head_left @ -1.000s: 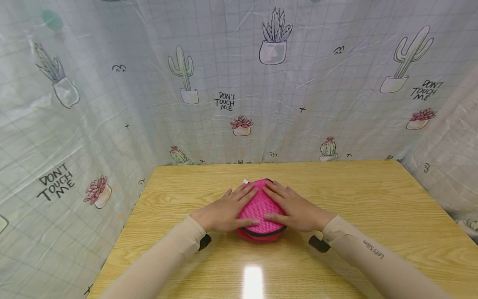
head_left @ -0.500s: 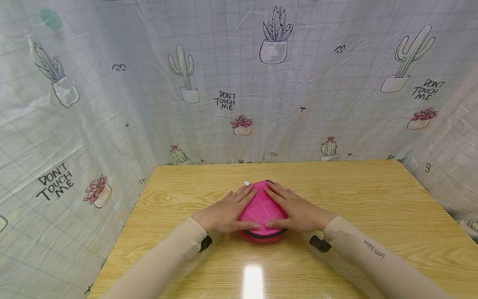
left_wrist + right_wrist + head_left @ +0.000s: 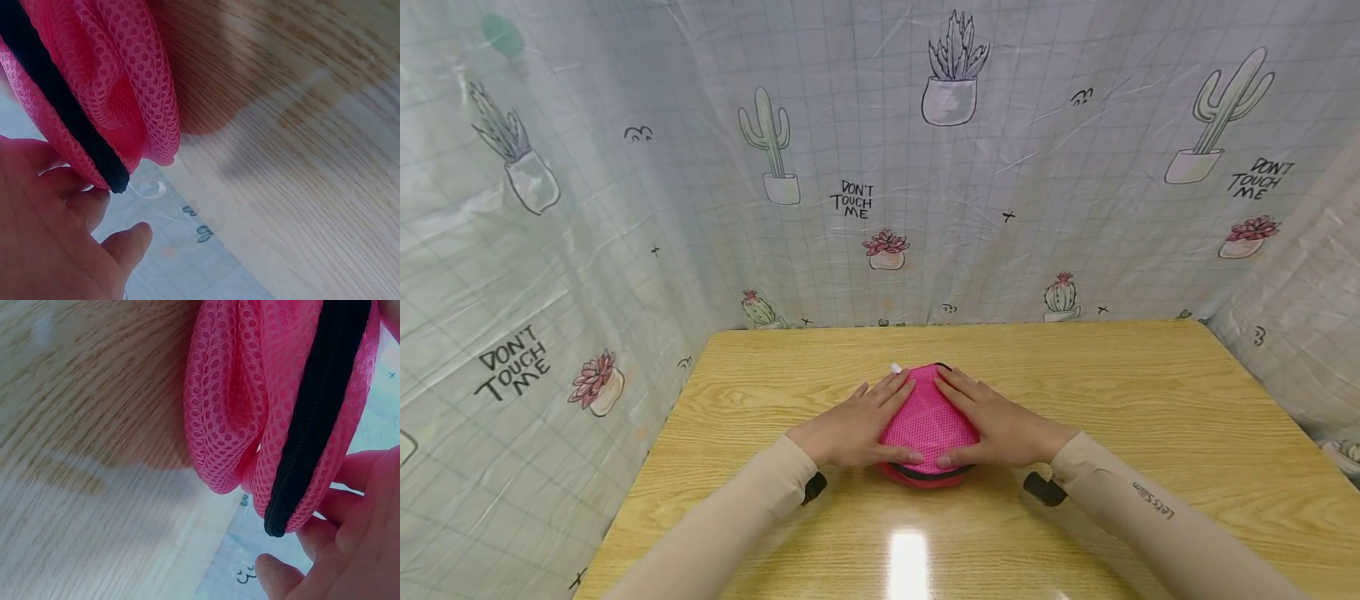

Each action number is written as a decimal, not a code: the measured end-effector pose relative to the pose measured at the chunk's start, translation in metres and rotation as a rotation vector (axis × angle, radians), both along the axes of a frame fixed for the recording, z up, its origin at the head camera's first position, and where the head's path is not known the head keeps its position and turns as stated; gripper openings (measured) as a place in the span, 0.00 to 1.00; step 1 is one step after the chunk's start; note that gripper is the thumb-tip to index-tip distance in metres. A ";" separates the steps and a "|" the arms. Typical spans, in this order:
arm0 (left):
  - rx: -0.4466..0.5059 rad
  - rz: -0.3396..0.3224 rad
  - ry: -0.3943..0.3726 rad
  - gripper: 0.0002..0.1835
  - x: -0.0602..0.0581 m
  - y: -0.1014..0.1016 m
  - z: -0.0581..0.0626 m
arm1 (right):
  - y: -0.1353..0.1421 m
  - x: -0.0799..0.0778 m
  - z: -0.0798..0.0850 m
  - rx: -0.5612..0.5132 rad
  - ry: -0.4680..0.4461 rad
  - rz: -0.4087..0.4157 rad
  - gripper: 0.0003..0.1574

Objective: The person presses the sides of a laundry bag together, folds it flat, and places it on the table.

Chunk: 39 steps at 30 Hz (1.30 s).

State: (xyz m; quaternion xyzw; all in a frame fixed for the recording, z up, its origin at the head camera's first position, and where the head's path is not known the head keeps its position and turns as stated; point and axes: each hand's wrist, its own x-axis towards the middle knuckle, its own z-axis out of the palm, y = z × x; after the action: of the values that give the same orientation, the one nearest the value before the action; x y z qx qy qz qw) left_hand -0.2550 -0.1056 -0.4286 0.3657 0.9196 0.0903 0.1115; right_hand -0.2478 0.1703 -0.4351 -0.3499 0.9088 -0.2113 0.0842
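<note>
A bright pink mesh bag [image 3: 928, 421] with a black zipper [image 3: 312, 419] along its side rests on the wooden table. Its rounded top faces up, and a small white tag [image 3: 896, 367] sticks out at the far left edge. My left hand [image 3: 857, 423] lies on the left part of the bag, fingers extended toward its far side and thumb across the near part. Mirroring it, my right hand [image 3: 1003, 421] lies on the right part, the two thumb tips close together. In both wrist views the mesh side bulges in soft folds under the zipper.
The wooden table [image 3: 1112, 392] has a bright light reflection near its front. A curtain [image 3: 880, 150] printed with cacti hangs behind it and along both sides. Black wrist straps [image 3: 1043, 489] show below the beige sleeves.
My right thumb has slid slightly toward the near edge of the bag, closer to level with the left thumb. The hands stay on the bag, which has barely moved.
</note>
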 end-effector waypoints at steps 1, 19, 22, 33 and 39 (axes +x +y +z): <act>0.001 0.000 -0.001 0.60 0.000 0.000 0.000 | 0.000 0.000 0.000 0.000 -0.006 -0.002 0.74; -0.005 0.000 -0.006 0.60 -0.001 0.000 -0.004 | -0.001 -0.002 -0.004 0.016 -0.034 0.000 0.77; -0.004 0.003 -0.010 0.61 -0.002 0.000 -0.006 | -0.001 -0.002 -0.005 0.016 -0.036 -0.002 0.77; -0.014 0.018 -0.025 0.63 -0.001 0.001 -0.011 | -0.001 -0.006 -0.013 0.021 -0.026 0.003 0.78; -0.011 0.019 -0.032 0.65 -0.002 0.002 -0.011 | 0.000 -0.006 -0.015 0.020 -0.023 0.006 0.79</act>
State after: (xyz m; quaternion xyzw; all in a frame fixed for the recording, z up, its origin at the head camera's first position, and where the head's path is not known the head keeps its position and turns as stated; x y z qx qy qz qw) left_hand -0.2567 -0.1039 -0.4393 0.3549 0.9216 0.0922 0.1273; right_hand -0.2541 0.1700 -0.4505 -0.3494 0.9087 -0.2061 0.0988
